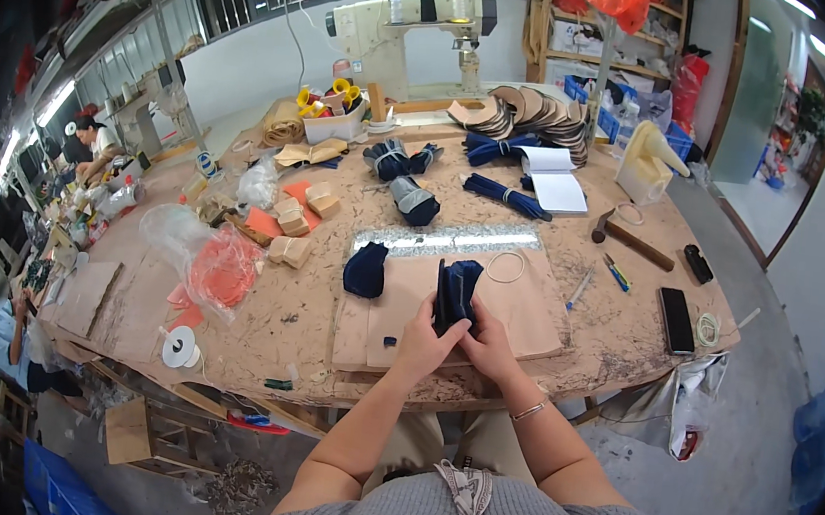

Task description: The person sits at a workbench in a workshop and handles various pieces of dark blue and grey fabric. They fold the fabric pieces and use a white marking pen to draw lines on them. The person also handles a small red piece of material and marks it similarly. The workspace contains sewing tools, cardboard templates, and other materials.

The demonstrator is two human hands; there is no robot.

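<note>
In hand, one: a stack of dark navy cut pieces (458,287), held upright over the near part of the pale work board (536,326). My left hand (426,344) and right hand (491,344) both close on its lower end, thumbs nearly together; no tie shows around it.

Set down, one: a dark navy cut-out stack (365,270), lying on the board's left side, apart from my hands. I see no band on it; whether it is counted, I cannot tell.

Bundled, at the counter (624,350)'s middle and back: a grey-banded navy bundle (389,160), a fanned navy bundle (427,159) just beside it, a rounded navy bundle (414,202) in front, and a long navy bundle (505,195) near the notepad (555,182). These I judge done.

Loose, one each: a thin pale ring (489,269), probably a rubber band, to the right of my stack; a small navy scrap (390,342) to the left of my hands.

Standing of the work, my estimate: sorting and bundling, well advanced, with several bundles finished. Outstanding: the stack I hold, apparently at the squaring-up stage and not yet tied, and likely the one on the board. The total required cannot be told.
</note>
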